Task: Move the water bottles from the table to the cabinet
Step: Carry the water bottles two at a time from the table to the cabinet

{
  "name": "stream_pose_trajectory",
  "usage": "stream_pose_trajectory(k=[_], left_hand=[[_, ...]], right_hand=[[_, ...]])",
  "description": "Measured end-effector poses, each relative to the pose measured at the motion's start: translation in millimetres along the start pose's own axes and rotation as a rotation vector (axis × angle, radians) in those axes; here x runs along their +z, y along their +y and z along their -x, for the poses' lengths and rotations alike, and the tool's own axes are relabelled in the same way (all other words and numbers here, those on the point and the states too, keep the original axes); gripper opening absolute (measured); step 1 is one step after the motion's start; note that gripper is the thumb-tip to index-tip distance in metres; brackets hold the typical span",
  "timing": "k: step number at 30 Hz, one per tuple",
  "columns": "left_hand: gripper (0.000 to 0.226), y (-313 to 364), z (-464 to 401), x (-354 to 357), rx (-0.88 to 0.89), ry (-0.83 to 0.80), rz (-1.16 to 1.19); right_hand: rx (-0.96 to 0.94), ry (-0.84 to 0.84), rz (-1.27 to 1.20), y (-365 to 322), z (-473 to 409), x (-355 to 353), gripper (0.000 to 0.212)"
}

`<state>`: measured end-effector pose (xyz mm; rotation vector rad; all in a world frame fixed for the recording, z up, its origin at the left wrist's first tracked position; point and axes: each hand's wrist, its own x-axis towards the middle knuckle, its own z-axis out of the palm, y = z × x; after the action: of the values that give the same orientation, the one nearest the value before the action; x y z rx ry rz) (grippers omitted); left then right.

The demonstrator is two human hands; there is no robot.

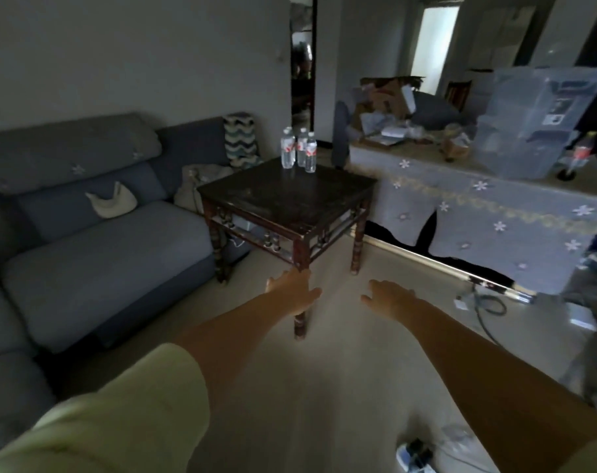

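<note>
Three clear water bottles (298, 150) with red-and-white labels stand close together at the far corner of a dark wooden square table (286, 196). Both my arms reach forward over the floor, short of the table's near corner. My left hand (292, 290) is held out empty with relaxed fingers, in front of the table's near leg. My right hand (387, 297) is also empty, palm down, fingers loosely spread. A low cabinet (488, 213) draped with a flowered grey cloth stands to the right of the table.
A blue-grey sofa (95, 233) fills the left side. Cardboard, papers and stacked clear plastic bins (532, 128) crowd the cabinet top, with a red-labelled bottle (580, 153) beside them. Cables and a power strip (414, 457) lie on the pale floor. A doorway opens behind the table.
</note>
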<state>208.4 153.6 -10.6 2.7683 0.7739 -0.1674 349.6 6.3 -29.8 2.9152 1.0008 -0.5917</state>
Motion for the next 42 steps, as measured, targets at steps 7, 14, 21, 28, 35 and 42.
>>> stream_pose_trajectory(k=[7, 14, 21, 28, 35, 42], left_hand=[[0.058, -66.1, -38.9, -5.1, -0.127, 0.015, 0.041], [0.059, -151.8, -103.9, -19.1, -0.196, 0.011, 0.072], [0.052, -251.2, -201.1, -85.9, -0.15, 0.036, 0.035], [0.042, -320.2, -289.2, -118.4, -0.127, 0.059, 0.083], [0.046, -318.1, -385.2, -126.9, -0.04, 0.007, 0.108], [0.053, -317.2, -503.6, -158.0, -0.062, 0.025, 0.089]], right_hand=[[-0.136, -0.025, 0.004, -70.9, -59.7, 3.3, 0.056], [-0.212, -0.023, 0.019, -145.8, -143.4, -11.0, 0.044], [-0.241, 0.03, -0.024, -249.1, -242.0, -47.6, 0.046], [-0.174, -0.007, -0.034, -303.5, -311.2, -77.1, 0.048], [-0.07, -0.006, -0.008, -294.1, -404.2, -116.3, 0.053], [-0.101, -0.025, 0.022, -296.9, -512.9, -163.6, 0.059]])
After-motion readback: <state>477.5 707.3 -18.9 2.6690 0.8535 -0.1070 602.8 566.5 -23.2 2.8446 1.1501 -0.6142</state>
